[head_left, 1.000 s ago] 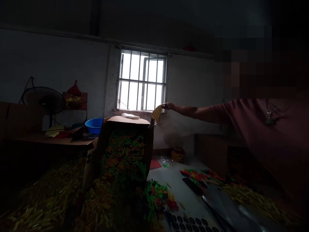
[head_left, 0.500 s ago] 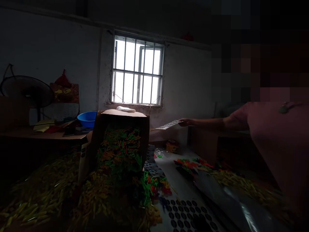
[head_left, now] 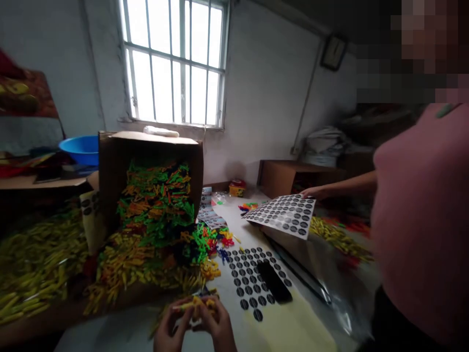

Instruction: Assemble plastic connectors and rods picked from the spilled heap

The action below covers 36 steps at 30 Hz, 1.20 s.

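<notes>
Yellow plastic pieces (head_left: 200, 303) are between the fingertips of both hands; the left hand (head_left: 169, 326) and the right hand (head_left: 220, 326) are bent inward and gripping them. How many pieces there are, and their exact shape, I cannot tell. I judge them very light and rather stiff, perhaps a little slippery, with thin parts that could bend under strong pressure. Thumb and forefinger at the thicker middle seem the best hold. They lie at the upper side of the hands, just above the white tabletop (head_left: 120, 328). Beyond the hands and to their left, a cardboard box (head_left: 126, 137) holds a heap of green and orange plastic pieces (head_left: 157, 210). Right of the right hand lies a sheet of round black labels (head_left: 246, 280); farther beyond, a co-worker's hand (head_left: 311, 192) holds a similar sheet (head_left: 284, 214).
</notes>
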Motion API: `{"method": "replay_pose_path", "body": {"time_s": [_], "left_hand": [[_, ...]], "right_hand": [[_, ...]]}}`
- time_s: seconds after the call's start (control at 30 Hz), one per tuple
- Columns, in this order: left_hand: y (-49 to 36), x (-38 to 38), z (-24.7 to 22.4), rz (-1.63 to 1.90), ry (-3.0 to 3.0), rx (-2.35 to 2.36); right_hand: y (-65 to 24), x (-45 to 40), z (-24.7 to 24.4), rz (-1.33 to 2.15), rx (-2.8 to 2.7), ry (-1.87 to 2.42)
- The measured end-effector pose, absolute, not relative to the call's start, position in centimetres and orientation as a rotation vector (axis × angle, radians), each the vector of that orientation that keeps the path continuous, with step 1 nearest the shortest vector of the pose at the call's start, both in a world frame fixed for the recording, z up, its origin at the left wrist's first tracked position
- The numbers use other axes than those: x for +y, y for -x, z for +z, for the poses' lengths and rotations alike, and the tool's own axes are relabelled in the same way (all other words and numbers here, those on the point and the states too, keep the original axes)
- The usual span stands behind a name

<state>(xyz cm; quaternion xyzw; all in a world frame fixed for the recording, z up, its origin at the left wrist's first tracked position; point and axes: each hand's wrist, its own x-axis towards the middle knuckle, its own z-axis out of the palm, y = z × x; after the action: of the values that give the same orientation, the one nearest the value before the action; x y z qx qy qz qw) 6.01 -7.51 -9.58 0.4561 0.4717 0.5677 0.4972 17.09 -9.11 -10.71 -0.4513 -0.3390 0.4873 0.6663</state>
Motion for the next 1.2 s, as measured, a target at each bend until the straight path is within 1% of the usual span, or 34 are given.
{"method": "replay_pose_path", "body": {"time_s": [0.23,0.37,0.73,1.0,1.2], "left_hand": [[-5.4,-8.5,-4.3,1.258,-1.207,1.019],[-5.4,-8.7,-3.2,1.257,-1.236,0.985],[-4.0,-8.9,-2.3,1.174,-1.487,1.039],[-3.5,-9.0,-2.5,1.121,-1.541,1.058],[-2.1,-8.5,-4.0,0.891,-1.484,0.955]], "right_hand": [[-18.3,-11.1,-4.6,1.080,-0.836,1.008],[-18.5,-11.3,-3.2,1.095,-0.841,1.023],[-18.5,-11.9,-3.3,1.008,-0.987,1.059],[-19.0,-12.5,-4.2,0.982,-1.111,1.021],[-19.3,-13.5,-5.6,1.179,-1.117,0.997]]}}
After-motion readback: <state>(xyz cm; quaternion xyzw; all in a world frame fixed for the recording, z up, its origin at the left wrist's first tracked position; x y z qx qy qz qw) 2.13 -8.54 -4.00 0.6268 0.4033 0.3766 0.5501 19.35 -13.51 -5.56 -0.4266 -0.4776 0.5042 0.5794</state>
